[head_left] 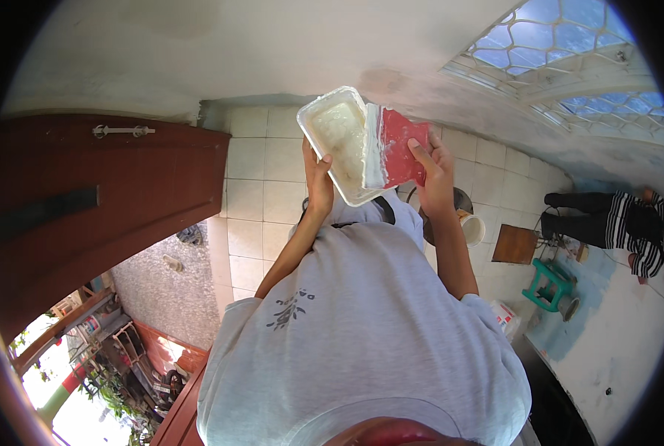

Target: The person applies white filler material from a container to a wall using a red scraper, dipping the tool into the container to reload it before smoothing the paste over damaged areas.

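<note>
My left hand [318, 178] grips the left side of a shallow white rectangular tray [309, 125], which has pale, creamy paste spread inside. My right hand [434, 167] holds a wide red scraper [401, 152], thumb on its face. The scraper's long edge is caked with white paste and lies at the tray's right side, overlapping it; whether it touches is unclear. Both hands are raised in front of my torso.
A white bucket [472, 229] and a wooden board [512, 243] are on the tiled floor at right, near a green stool [542, 286]. A person in striped top [629, 230] is by the right wall. A brown door [109, 186] stands left; a grilled window is upper right.
</note>
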Action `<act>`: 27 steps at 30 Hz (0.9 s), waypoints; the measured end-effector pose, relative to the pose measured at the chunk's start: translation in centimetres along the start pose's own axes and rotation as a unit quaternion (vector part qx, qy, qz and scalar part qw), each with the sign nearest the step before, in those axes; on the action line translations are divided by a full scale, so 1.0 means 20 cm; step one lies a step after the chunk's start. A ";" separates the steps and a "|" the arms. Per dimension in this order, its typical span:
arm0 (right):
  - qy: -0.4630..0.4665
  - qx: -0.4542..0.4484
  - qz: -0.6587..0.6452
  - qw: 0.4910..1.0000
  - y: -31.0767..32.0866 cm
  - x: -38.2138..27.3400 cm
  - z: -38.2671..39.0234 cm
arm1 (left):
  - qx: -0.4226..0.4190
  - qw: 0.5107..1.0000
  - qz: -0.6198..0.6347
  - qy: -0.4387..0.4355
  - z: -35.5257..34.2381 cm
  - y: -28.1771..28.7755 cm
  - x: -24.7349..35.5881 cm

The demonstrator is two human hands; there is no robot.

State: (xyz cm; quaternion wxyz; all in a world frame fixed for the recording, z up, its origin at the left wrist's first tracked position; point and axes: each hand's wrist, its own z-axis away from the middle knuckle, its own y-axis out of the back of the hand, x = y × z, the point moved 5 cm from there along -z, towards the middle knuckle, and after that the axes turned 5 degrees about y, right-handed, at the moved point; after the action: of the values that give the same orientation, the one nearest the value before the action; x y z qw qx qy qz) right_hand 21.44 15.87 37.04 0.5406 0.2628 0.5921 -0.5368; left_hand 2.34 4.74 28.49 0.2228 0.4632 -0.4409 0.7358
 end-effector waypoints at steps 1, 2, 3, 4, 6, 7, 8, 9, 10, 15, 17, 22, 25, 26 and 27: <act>0.030 -0.043 0.049 0.997 0.11 0.10 -0.03 | -0.009 1.000 0.002 0.014 -0.01 -0.02 -0.01; 0.041 -0.067 0.072 0.994 0.11 0.10 -0.03 | -0.005 1.000 0.002 0.017 -0.02 -0.02 -0.02; 0.054 -0.089 0.097 0.990 0.12 0.09 -0.03 | -0.001 1.000 -0.010 0.018 -0.02 -0.03 -0.02; -0.072 -0.028 -0.103 0.992 0.03 0.05 -0.01 | 0.006 1.000 -0.022 0.018 -0.02 -0.04 -0.03; -0.189 0.040 -0.288 0.938 0.06 0.04 0.00 | 0.014 0.999 -0.026 0.030 -0.04 -0.10 -0.06; -0.209 -0.043 -0.373 0.903 0.07 0.06 -0.01 | 0.013 0.999 -0.030 0.039 -0.05 -0.13 -0.08; -0.227 -0.126 -0.451 0.854 0.10 0.05 -0.02 | 0.012 0.998 -0.033 0.048 -0.06 -0.16 -0.11; -0.241 -0.108 -0.500 0.825 0.09 0.01 -0.02 | 0.017 0.998 -0.029 0.050 -0.06 -0.18 -0.13; -0.246 -0.108 -0.495 0.826 0.12 0.00 -0.02 | 0.022 0.998 -0.024 0.050 -0.06 -0.19 -0.16; -0.245 0.019 -0.379 0.892 0.38 0.00 -0.10 | 0.152 0.984 0.056 0.075 0.01 -0.18 -0.36; -0.243 0.046 -0.353 0.902 0.53 0.04 -0.14 | 0.219 0.969 0.070 0.086 0.06 -0.14 -0.43; -0.205 0.024 -0.219 0.954 0.79 0.08 -0.39 | 0.259 0.959 0.104 0.042 0.11 -0.13 -0.48; -0.191 0.019 -0.156 0.969 0.83 0.18 -0.47 | 0.279 0.952 0.115 0.054 0.21 -0.06 -0.51; -0.181 0.038 -0.150 0.971 0.81 0.21 -0.49 | 0.281 0.951 0.114 0.056 0.23 -0.03 -0.52; -0.173 0.058 -0.143 0.973 0.79 0.25 -0.50 | 0.283 0.950 0.113 0.069 0.26 0.01 -0.53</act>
State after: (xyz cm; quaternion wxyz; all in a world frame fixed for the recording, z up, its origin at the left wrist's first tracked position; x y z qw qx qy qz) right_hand 30.62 28.25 25.33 0.5363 0.1093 0.4890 -0.6792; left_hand 9.79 1.04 20.07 0.0280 0.4024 -0.2472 0.8810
